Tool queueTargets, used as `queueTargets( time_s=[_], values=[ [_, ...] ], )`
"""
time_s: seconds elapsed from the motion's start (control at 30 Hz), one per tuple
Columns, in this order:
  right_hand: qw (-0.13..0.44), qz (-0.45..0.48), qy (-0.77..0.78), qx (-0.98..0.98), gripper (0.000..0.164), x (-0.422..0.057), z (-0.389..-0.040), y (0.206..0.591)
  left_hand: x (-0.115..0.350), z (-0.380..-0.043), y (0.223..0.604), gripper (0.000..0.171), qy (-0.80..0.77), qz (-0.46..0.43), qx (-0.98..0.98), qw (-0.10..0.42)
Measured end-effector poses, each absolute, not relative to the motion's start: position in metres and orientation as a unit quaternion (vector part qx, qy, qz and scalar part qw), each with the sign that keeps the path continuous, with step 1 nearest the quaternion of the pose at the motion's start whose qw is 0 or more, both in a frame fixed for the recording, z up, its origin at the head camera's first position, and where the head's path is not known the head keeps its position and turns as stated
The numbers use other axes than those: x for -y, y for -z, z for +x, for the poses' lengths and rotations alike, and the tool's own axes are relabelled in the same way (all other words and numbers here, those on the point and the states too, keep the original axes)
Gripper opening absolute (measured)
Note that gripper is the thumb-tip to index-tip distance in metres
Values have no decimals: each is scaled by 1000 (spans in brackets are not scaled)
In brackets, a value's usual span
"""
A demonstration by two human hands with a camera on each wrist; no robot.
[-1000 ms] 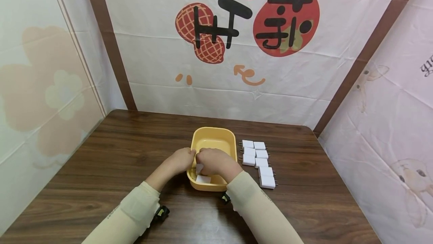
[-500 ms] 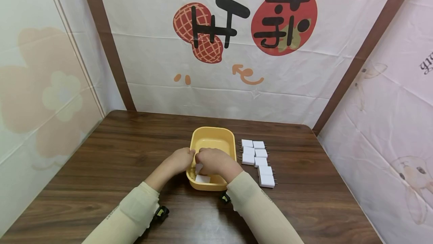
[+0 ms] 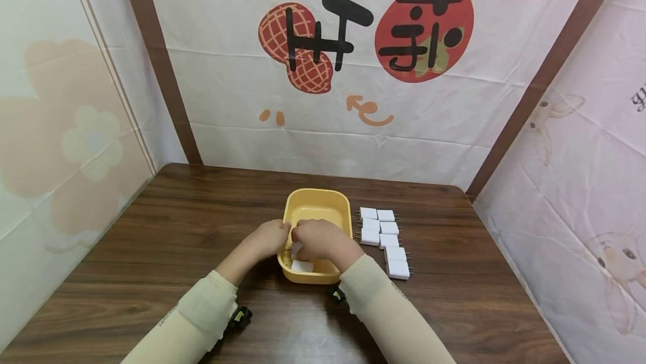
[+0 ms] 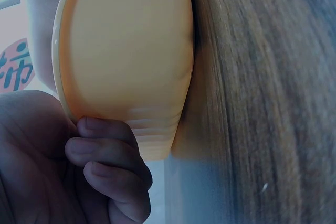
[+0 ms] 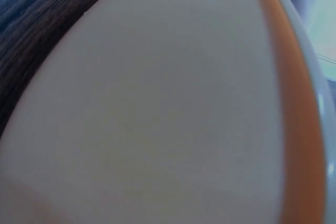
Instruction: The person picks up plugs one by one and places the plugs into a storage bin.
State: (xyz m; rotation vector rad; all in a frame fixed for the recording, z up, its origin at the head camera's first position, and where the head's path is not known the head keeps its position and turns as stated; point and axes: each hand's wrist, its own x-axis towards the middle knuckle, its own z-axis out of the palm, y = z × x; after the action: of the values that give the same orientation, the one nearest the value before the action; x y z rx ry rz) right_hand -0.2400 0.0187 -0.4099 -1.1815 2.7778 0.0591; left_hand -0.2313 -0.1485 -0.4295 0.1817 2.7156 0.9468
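Note:
My left hand grips the left rim of a yellow plastic bin; in the left wrist view its curled fingers lie against the bin's outer wall. Reaching inside the bin, my right hand has its fingers curled down and holds a white charger plug, mostly covered by the hand. Another white charger plug lies at the bin's near end. The bin's wall fills the right wrist view, so the right fingers are hidden there.
Right of the bin, several white charger plugs lie in two uneven columns, metal pins pointing outward to left and right. They rest on a dark wood table. Printed cloth walls rise behind and on both sides.
The head view has shifted slightly. Both hands and the bin keep nearly the same places, and the plug under the right hand shows only a very small change of tilt.

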Motion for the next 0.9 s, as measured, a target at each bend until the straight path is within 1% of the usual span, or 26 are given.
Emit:
queueTargets(
  time_s=[0.13,0.3,0.57,0.8,0.9],
  values=[
    [52,-394,-24,-917,8,-21,-241,409,148,-231,428,41,-327,61,-934,131],
    [49,-393,-21,-918,10,-25,-239,405,148,-230,428,41,-330,63,-932,134],
    [30,-397,-24,-917,27,-36,-236,403,148,-230,429,40,-329,63,-933,127],
    [9,-405,-9,-914,19,-48,-233,406,146,-228,427,41,-330,66,-933,126],
    [1,-408,-9,-913,20,-53,-231,404,146,-228,426,41,-329,64,-933,127]
  ],
)
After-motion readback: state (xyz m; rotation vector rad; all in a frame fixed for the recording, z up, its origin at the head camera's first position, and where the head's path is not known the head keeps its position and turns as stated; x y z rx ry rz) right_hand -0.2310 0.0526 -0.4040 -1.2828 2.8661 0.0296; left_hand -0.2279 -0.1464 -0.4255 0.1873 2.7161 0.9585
